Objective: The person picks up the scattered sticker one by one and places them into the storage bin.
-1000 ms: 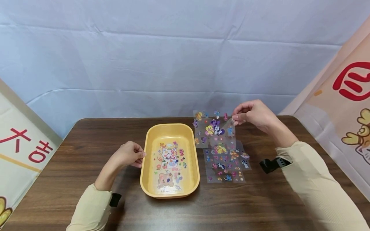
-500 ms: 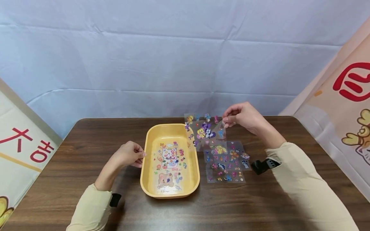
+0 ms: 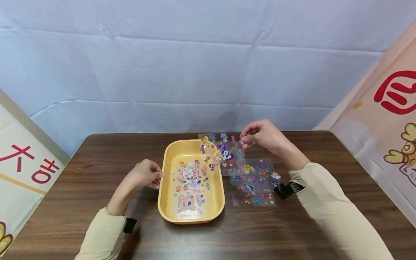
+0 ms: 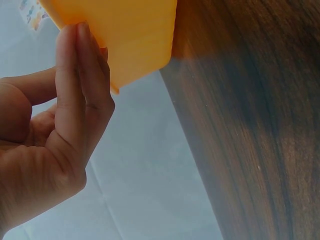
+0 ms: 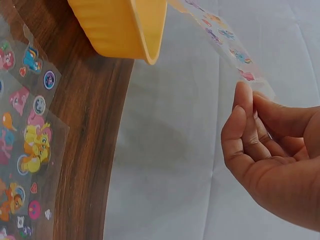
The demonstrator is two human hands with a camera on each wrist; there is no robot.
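The yellow tray [image 3: 219, 202] lies lengthwise on the table, with clear sticker sheets [image 3: 190, 178] of bear cartoons inside it. At its left side my left hand [image 3: 142, 174] grips the rim, thumb on top and fingers against the outer wall [image 4: 142, 37]. My right hand [image 3: 264, 136] pinches one corner of a transparent pony sticker sheet [image 3: 223, 153] between thumb and fingers. That sheet hangs slanted, its left part over the tray's far right corner. Below my right hand, more pony sticker sheets [image 3: 255, 189] lie overlapped on the table to the right of the tray.
The dark wooden table [image 3: 107, 155] ends just behind the tray, with a pale cloth backdrop [image 3: 182, 72] beyond. Printed banners [image 3: 386, 119] stand on both sides. A black strap [image 3: 286, 190] sits at my right wrist.
My right hand has moved left and slightly toward me, carrying the pony sticker sheet from beside the tray to partly over it. The left hand and tray stay in place.
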